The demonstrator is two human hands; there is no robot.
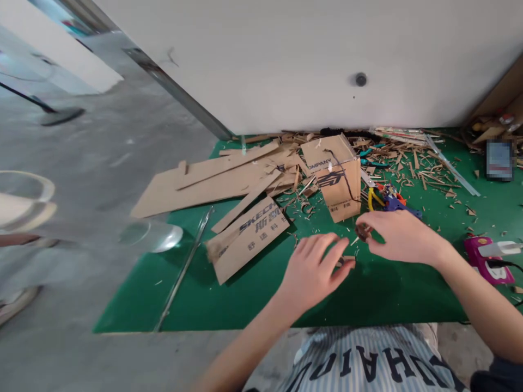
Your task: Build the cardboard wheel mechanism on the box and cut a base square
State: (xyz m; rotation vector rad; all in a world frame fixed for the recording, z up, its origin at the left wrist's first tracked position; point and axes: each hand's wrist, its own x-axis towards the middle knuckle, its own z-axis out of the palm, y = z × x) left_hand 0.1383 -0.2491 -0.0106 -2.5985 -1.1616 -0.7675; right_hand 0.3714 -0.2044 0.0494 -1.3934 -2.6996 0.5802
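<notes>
My left hand [314, 269] hovers low over the green mat [245, 294], fingers curled, thumb and forefinger pinched on a small brown cardboard scrap [348, 259]. My right hand [398, 234] sits just right of it, fingertips pinching a tiny dark piece [363, 232] I cannot make out. A small cardboard box [338, 177] with a black cord over it stands just beyond both hands.
Flat cardboard sheets [212, 182] and a printed piece [249, 237] lie at the left. Scraps, yellow-handled pliers [373, 197] and a blue tool [395, 202] lie behind my right hand. A metal ruler [186, 267] rests at the mat's left, a pink object [486, 258] at the right.
</notes>
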